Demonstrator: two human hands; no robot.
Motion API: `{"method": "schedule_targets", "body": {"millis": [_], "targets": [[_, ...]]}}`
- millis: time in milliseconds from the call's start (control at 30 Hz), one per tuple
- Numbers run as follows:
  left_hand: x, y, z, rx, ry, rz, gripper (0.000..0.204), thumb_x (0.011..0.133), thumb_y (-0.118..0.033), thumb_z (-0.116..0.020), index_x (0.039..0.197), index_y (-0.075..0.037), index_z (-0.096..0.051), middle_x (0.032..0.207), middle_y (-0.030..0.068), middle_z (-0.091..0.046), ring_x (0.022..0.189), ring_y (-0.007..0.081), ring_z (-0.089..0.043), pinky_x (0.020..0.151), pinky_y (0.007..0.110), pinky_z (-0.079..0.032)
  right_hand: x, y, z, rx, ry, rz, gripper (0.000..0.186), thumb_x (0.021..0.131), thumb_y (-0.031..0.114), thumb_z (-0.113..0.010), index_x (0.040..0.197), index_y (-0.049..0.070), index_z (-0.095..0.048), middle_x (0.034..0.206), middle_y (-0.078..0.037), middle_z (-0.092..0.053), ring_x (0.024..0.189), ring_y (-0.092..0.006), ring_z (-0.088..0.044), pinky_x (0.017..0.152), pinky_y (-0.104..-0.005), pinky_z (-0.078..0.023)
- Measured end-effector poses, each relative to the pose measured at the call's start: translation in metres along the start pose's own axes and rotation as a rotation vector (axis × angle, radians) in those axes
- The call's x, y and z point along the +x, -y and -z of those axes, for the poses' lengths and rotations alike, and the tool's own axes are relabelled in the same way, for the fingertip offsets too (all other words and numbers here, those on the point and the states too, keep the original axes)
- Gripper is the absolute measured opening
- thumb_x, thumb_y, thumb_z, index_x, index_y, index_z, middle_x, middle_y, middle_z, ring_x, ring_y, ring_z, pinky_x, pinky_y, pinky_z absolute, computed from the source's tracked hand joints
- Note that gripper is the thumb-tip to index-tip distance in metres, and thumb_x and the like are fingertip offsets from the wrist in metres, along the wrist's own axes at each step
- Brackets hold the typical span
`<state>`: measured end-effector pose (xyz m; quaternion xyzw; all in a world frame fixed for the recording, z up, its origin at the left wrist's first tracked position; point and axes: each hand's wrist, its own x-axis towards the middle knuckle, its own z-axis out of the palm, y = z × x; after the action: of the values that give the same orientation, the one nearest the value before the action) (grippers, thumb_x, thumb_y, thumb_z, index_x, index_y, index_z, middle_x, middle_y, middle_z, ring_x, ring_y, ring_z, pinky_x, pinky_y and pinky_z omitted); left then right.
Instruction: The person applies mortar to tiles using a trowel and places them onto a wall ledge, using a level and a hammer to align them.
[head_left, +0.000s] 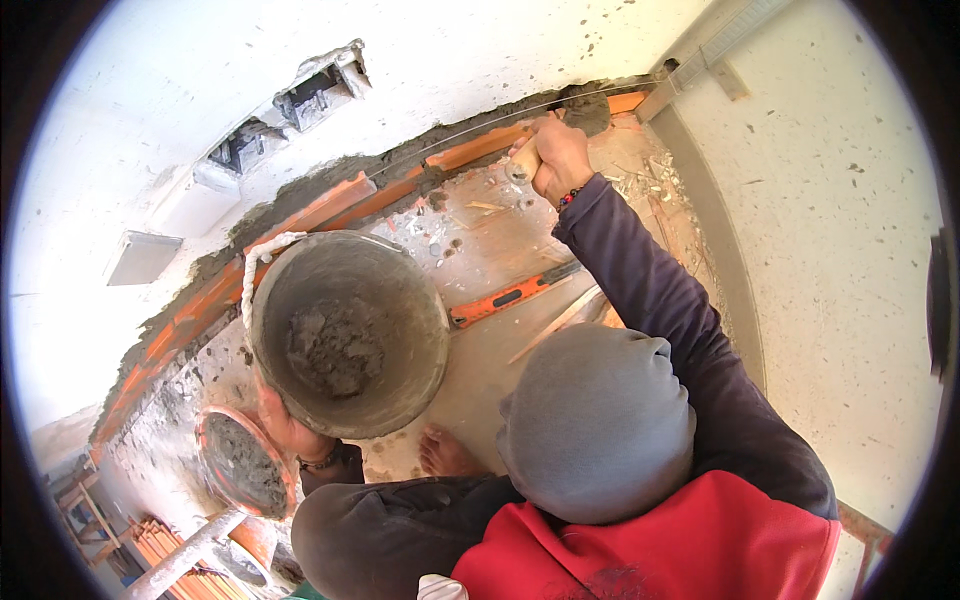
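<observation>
Gripping right hand [560, 158]: round wooden handle [524, 163], likely for control.
Left hand [288, 424]: against bucket [420, 305], perhaps steadying; grip I cannot tell.

The floor [468, 365] bears an orange tool [525, 290], a wooden strip [568, 316] and pale chips [655, 185].

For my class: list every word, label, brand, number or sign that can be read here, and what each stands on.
None can be read.
Bucket and wooden handle: no lettering visible.
Orange tool: none legible.
Pale strip, upper right: any marks are too small to read.
</observation>
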<state>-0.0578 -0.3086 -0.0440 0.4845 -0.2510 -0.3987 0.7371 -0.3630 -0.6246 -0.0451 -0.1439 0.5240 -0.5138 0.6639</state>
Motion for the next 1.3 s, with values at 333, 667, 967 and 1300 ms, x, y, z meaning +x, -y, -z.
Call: {"method": "schedule_targets", "body": {"millis": [333,667,967,1300], "targets": [[0.002,-0.003,-0.009,0.174,0.084,-0.087,0.054,0.105,-0.034,-0.028,0.137,0.008,-0.041,0.136,0.0217,-0.051,0.121,0.0323,-0.054,0.104,0.046,-0.042,-0.031,-0.003,0.008,0.084,0.051,-0.098,0.016,0.092,0.008,-0.047,0.104,-0.001,-0.041,0.078,-0.013,-0.052,0.058,-0.0200,-0.052,0.050,-0.0351,-0.051],[-0.002,-0.006,0.011,0.142,-0.055,-0.179,0.048,0.103,-0.020,-0.039,0.133,0.016,-0.045,0.124,0.0203,-0.060,0.115,0.0260,-0.057,0.101,0.037,-0.043,-0.108,0.029,0.149,0.111,0.531,-0.501,0.029,0.095,0.022,-0.049,0.116,0.002,-0.049,0.078,-0.004,-0.046,0.054,-0.0122,-0.044,0.043,-0.0264,-0.039],[0.007,-0.005,-0.013,-0.029,0.007,-0.138,0.050,0.105,-0.024,-0.037,0.138,0.013,-0.039,0.133,0.0206,-0.054,0.121,0.0260,-0.054,0.105,0.038,-0.041,-0.141,0.049,0.057,-0.936,0.897,-0.585,0.034,0.086,0.009,-0.052,0.118,0.000,-0.051,0.074,-0.008,-0.053,0.054,-0.0158,-0.052,0.048,-0.0290,-0.044],[0.006,-0.014,-0.012,0.098,0.093,-0.103,0.054,0.105,-0.028,-0.029,0.140,0.013,-0.037,0.136,0.0219,-0.052,0.122,0.0273,-0.054,0.106,0.040,-0.040,-0.155,-0.076,-0.034,-1.991,1.509,0.818,0.031,0.085,0.006,-0.055,0.115,-0.003,-0.057,0.089,-0.024,-0.066,0.083,-0.0371,-0.068,0.069,-0.0462,-0.054]]}}
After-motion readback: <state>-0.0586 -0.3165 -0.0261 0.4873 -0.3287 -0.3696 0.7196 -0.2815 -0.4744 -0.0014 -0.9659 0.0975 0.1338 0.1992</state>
